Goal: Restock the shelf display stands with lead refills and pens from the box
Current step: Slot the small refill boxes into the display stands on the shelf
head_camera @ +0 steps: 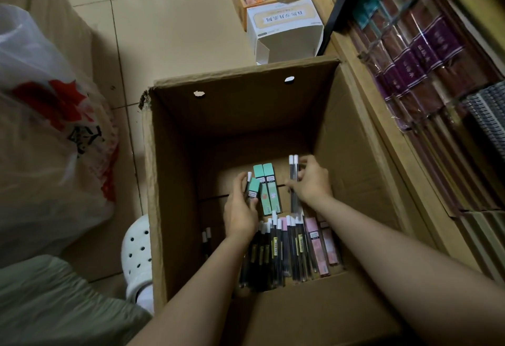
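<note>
The left hand (240, 209) covers the lower part of the green case (252, 188) it holds. Print on the packs (276, 250) under the forearms is too small to read. The bag (41, 140) and shelf (437, 86) run off the frame's edges.

We count three green refill packs (269, 191), two pink packs (317, 244), one cardboard box (352, 138).
</note>
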`<state>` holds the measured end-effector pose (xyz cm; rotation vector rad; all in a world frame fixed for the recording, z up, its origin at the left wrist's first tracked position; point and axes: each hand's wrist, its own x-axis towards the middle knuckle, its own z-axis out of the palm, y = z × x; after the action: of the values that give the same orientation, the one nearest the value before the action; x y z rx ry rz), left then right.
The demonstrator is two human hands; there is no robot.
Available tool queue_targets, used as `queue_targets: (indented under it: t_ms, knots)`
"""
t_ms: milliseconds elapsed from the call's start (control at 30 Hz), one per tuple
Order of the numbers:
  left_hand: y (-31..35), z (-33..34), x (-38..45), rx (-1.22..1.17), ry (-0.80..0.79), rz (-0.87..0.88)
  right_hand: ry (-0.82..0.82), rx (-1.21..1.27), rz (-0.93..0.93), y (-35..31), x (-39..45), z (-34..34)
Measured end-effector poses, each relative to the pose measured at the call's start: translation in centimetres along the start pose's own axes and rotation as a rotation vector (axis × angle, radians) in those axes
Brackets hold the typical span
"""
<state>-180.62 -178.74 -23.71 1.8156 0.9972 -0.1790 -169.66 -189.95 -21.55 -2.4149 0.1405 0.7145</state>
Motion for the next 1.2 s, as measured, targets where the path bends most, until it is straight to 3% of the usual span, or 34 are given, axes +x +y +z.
queue_targets:
  t_ms: [333, 433, 633, 933, 1200]
  knots:
    - [-0.7, 0.3, 0.3, 0.117, 0.061, -0.165, -0.093, -0.083, -0.053, 0.5, -0.3, 0.2]
    - [-1.0, 0.3, 0.0, 0.049, 0.078, -0.228, -0.045, -0.328, -0.069, 2.1, -1.9, -0.8]
    - [-0.6, 0.2, -0.5, -0.024, 0.024, -0.111, -0.326, -0.790, -0.118, 4.0, -5.1, -1.4]
    - [-1.2, 0.8, -0.1, 0.042, -0.016, -0.098, -0.259, -1.162, -0.393, 5.8, -6.0, -0.9]
    - [-0.6, 0.9, 0.3, 0.184, 0.077, -0.091, -0.425, -1.103, -0.444, 4.2, -4.7, -2.4]
